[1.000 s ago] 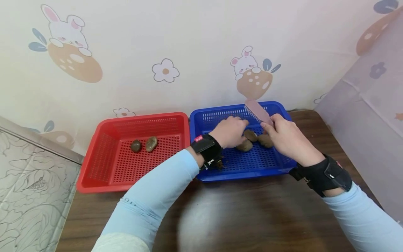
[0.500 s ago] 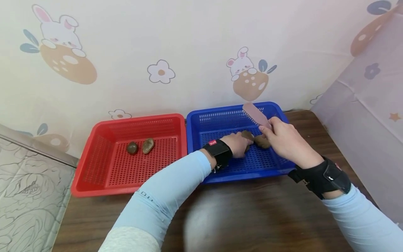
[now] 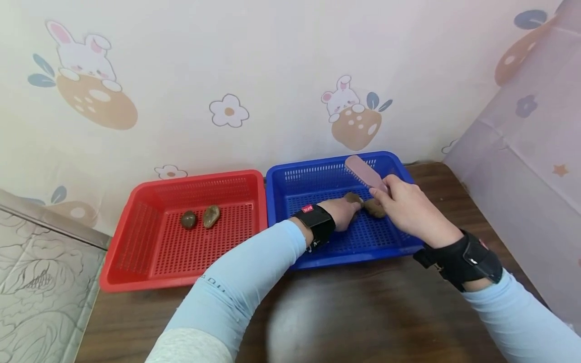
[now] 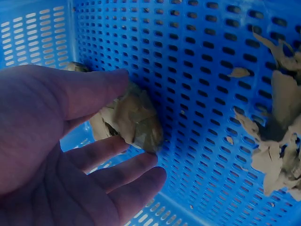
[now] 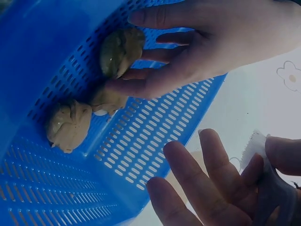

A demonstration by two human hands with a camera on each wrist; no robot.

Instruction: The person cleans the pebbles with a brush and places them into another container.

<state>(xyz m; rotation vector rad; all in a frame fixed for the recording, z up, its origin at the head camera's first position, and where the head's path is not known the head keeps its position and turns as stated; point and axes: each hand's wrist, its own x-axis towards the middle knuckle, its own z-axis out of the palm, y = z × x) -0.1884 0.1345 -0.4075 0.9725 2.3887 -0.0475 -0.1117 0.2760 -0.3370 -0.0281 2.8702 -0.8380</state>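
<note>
My left hand (image 3: 340,212) reaches down into the blue basket (image 3: 313,257). Its fingers are loosely spread around a clay-smeared stone (image 4: 141,120), fingertips at its edge, in the left wrist view. From the right wrist side, the same stone (image 5: 115,52) lies by those fingers, the thumb standing off it. Two more clay-covered stones lie close by, one (image 5: 69,126) near the basket corner and one (image 5: 109,100) partly behind the hand. Above the basket's right side, my right hand (image 3: 406,206) grips a pink brush (image 3: 365,172) by its handle, bristles facing down and left.
A red basket (image 3: 181,282) stands left of the blue one, with a dark round stone (image 3: 188,219) and a hollowed brown stone (image 3: 211,216) inside. Peeled clay scraps (image 4: 282,127) lie on the blue basket's floor. A patterned wall (image 3: 272,75) rises behind the wooden table (image 3: 363,312).
My left hand has moved down and toward the front of the blue basket, among the stones. The right hand keeps its grip on the brush, nearly still. The head view has shifted slightly.
</note>
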